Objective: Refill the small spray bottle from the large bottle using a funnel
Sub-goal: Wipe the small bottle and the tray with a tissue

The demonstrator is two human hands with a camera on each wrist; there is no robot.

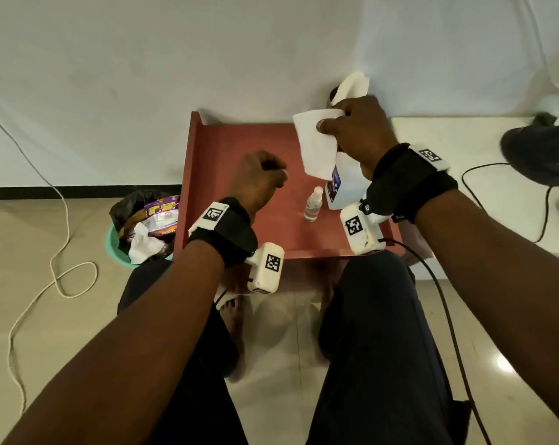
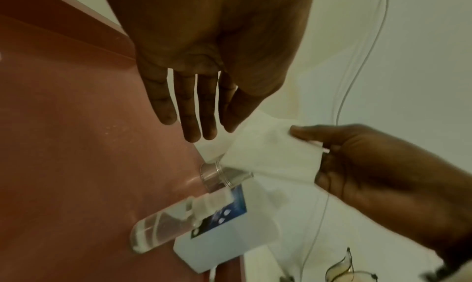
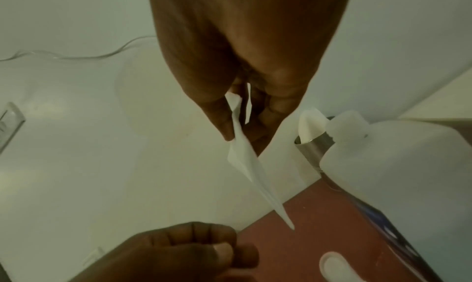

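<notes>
The small clear spray bottle [image 1: 313, 205] stands on the red table [image 1: 227, 149], just left of the large white bottle [image 1: 347, 183] with a blue label. In the left wrist view, the small bottle [image 2: 163, 227] holds clear liquid and the large bottle [image 2: 230, 240] touches it. My right hand [image 1: 328, 126] hangs above the large bottle and pinches a white tissue [image 1: 316, 149] between thumb and fingers. My left hand [image 1: 271, 175] hovers over the table's middle with relaxed fingers [image 2: 191, 124], holding nothing. No funnel shows in any view.
A metal holder with more tissue [image 3: 313, 143] stands behind the large bottle [image 3: 395, 165]. Small droplets [image 2: 114, 128] dot the table. A green bin [image 1: 117, 248] of rubbish sits left of the table. Cords [image 1: 63, 268] lie on the floor; a dark shoe [image 1: 541, 149] is at the right.
</notes>
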